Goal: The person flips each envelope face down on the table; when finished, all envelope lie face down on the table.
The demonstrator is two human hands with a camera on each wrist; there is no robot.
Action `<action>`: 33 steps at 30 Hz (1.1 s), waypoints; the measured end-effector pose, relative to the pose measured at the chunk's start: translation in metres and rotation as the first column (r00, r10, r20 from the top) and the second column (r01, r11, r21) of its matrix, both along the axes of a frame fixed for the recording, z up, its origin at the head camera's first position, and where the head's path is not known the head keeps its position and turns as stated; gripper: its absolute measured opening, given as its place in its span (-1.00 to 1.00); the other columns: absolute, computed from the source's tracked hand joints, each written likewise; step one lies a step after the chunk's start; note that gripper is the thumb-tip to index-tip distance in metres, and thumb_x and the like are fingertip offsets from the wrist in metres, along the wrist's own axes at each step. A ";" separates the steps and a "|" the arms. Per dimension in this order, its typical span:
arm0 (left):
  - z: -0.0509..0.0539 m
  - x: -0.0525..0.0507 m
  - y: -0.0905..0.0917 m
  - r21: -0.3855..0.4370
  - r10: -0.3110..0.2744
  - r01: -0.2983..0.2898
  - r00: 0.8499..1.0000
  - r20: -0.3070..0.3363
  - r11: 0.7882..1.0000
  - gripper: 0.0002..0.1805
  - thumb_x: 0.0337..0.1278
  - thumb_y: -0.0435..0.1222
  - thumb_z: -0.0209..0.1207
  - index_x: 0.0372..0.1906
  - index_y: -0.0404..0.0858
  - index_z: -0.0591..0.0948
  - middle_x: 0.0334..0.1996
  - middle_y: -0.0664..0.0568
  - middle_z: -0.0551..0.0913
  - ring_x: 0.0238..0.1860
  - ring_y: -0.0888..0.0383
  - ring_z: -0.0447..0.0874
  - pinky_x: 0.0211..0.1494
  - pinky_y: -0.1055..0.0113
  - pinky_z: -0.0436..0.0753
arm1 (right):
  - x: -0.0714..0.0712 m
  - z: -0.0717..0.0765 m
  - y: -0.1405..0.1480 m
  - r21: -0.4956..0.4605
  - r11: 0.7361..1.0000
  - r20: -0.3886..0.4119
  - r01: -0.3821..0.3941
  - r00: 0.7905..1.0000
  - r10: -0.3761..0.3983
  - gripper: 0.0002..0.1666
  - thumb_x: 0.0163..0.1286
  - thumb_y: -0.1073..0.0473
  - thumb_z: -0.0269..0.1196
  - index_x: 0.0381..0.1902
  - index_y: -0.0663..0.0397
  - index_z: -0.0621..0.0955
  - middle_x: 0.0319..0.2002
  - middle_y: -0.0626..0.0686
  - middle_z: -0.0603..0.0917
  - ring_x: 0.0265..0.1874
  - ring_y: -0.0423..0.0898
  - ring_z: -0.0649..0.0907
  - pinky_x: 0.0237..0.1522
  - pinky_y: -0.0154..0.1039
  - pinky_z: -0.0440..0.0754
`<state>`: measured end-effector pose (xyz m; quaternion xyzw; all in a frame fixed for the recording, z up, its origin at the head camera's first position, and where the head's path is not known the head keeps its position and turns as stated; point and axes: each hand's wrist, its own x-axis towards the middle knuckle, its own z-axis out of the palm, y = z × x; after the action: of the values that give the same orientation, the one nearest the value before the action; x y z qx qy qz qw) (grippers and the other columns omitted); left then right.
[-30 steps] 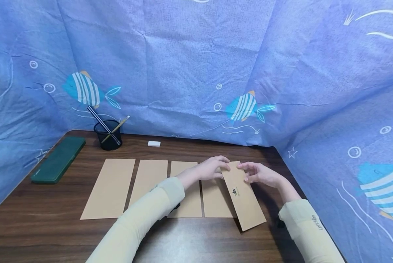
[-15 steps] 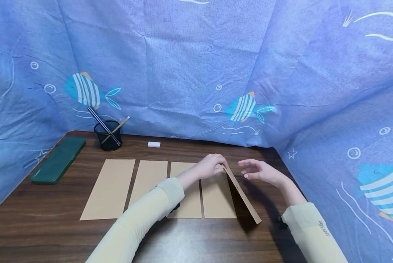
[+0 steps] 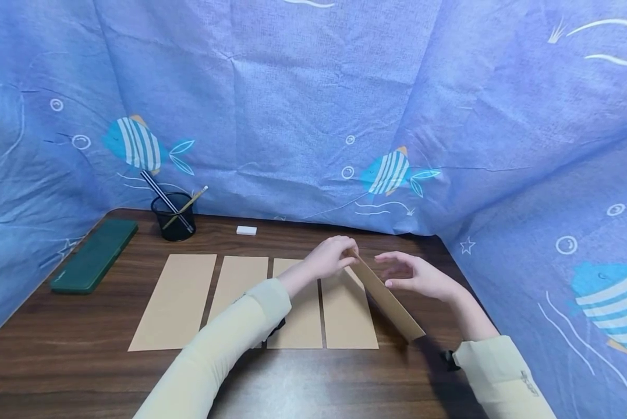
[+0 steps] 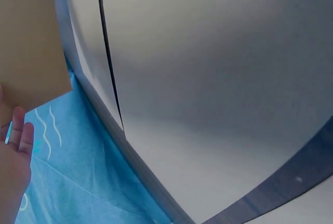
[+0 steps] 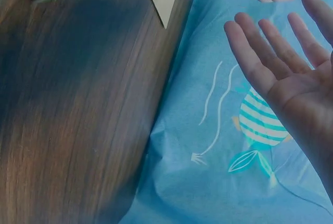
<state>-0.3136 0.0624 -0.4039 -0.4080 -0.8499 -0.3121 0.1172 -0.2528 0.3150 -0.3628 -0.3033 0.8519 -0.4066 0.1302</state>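
Observation:
In the head view my left hand (image 3: pixel 330 256) pinches the far end of a brown paper envelope (image 3: pixel 389 298), which is raised on edge and slants down toward the front right. The same envelope (image 4: pixel 28 42) appears at the left of the left wrist view, above the left hand's fingers (image 4: pixel 25 140). My right hand (image 3: pixel 419 276) hovers just right of the envelope, fingers spread and holding nothing. The right wrist view shows its palm and straight fingers (image 5: pixel 276 57). Several matching brown envelopes (image 3: pixel 177 302) lie flat in a row; my left forearm partly covers some.
A green case (image 3: pixel 94 256) lies at the table's left edge. Behind the row stand a black mesh cup (image 3: pixel 176 224) with pencils and a white eraser (image 3: pixel 247 230). A blue fish-patterned cloth (image 3: pixel 292 116) hangs around the dark wooden table (image 3: pixel 292 384).
The right hand has let go of the envelope. In the left hand, the envelope has turned from printed face up, to edge-on, to showing a plain side. The row stays still.

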 end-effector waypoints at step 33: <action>0.008 0.008 0.006 0.059 -0.164 0.157 0.977 0.137 0.986 -0.12 0.00 -0.37 0.33 0.43 -0.14 0.14 0.25 -0.07 0.35 -0.05 0.13 0.57 0.02 0.35 0.56 | 0.010 -0.003 0.010 0.233 0.966 -0.318 0.115 0.948 -0.036 -0.45 0.13 0.36 0.35 0.12 -0.03 0.58 0.02 -0.03 0.62 -0.04 -0.17 0.55 -0.08 -0.32 0.54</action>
<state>-0.3058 0.0685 -0.3961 -0.4492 -0.8126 -0.3691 0.0407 -0.2424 0.3250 -0.3653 -0.3115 0.9170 -0.2485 0.0158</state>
